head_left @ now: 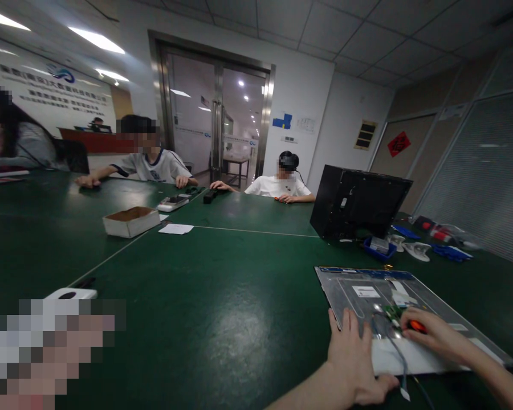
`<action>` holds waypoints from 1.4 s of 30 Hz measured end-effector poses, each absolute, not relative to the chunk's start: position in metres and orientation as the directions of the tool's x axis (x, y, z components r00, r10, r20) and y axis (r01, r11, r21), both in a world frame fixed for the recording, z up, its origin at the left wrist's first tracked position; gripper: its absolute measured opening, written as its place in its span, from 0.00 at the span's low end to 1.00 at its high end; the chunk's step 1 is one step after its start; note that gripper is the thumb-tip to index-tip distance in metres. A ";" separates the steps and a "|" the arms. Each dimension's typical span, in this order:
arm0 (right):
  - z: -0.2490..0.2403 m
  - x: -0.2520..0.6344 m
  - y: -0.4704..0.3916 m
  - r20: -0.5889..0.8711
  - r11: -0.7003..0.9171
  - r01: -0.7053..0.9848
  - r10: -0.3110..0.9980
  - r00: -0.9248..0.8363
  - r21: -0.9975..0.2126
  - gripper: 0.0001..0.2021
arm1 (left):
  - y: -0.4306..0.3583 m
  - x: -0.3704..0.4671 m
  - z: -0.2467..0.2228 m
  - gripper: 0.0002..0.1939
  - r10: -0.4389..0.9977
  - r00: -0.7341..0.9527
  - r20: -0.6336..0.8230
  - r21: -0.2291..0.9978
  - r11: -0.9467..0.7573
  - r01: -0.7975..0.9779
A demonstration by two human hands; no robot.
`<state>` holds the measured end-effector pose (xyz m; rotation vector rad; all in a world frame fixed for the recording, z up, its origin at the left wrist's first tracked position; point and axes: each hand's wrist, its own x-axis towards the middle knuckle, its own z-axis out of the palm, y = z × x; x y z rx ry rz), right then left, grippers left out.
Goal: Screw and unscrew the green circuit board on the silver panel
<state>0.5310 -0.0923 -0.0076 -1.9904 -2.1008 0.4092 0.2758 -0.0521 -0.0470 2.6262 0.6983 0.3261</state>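
Observation:
A silver display panel [342,287] lies on the table at the lower right, with white labels and a blue strip along its far edge. My left hand [353,356] rests on its near left part, fingers spread. Closed around an orange-and-black screwdriver handle [418,326], my right hand [431,333] is over the panel's middle. The tool's tip is hidden. Beside those fingers is a small green circuit board [393,313]. Grey cables [399,356] run from it over the near edge and end in a white connector [405,394].
Behind the panel stands a black boxy casing [359,202], near a blue tray [378,247] of small parts and white pieces [418,250]. A cardboard box [130,223] and a paper [176,229] lie further left. Several people sit around the green table [239,273].

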 end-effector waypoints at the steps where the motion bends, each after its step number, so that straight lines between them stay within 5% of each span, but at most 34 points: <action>1: -0.007 0.531 -0.091 -0.035 0.055 0.935 0.997 -0.071 -0.350 0.10 | -0.052 0.275 -0.046 0.47 0.518 0.847 0.123 0.442 -0.792 0.421; 7: -0.008 0.529 -0.084 -0.026 0.050 0.943 0.998 -0.062 -0.329 0.15 | -0.053 0.269 -0.040 0.46 0.519 0.838 0.170 0.504 -0.776 0.379; 15: -0.026 0.506 -0.069 0.130 -0.047 0.986 0.989 0.068 -0.159 0.15 | -0.034 0.272 -0.045 0.28 0.528 0.816 0.235 0.700 -0.674 0.234; 19: -0.028 0.465 -0.073 0.136 0.003 0.983 0.990 0.023 -0.185 0.17 | -0.018 0.279 -0.049 0.14 0.625 0.733 0.271 0.860 -0.499 0.108; 23: -0.030 0.423 -0.083 0.045 -0.179 0.976 0.982 0.186 -0.127 0.18 | -0.019 0.281 -0.051 0.09 0.750 0.619 0.234 0.901 -0.406 0.151; 27: -0.034 0.425 -0.086 -0.005 -0.301 0.954 0.954 0.301 -0.014 0.15 | -0.037 0.263 -0.053 0.10 0.652 0.686 0.322 0.810 -0.565 0.157; 33: -0.037 0.492 -0.081 -0.005 -0.448 0.893 0.894 0.448 -0.039 0.24 | -0.054 0.217 -0.061 0.16 0.412 0.867 0.280 0.550 -0.809 0.207; 37: -0.037 0.546 -0.079 -0.002 -0.486 0.867 0.872 0.489 -0.110 0.21 | -0.056 0.195 -0.073 0.16 0.287 0.918 0.275 0.342 -0.921 0.186; 42: -0.052 0.612 -0.076 0.114 -0.522 0.833 0.830 0.545 -0.181 0.19 | -0.056 0.159 -0.084 0.09 0.290 0.924 0.251 0.224 -0.946 0.236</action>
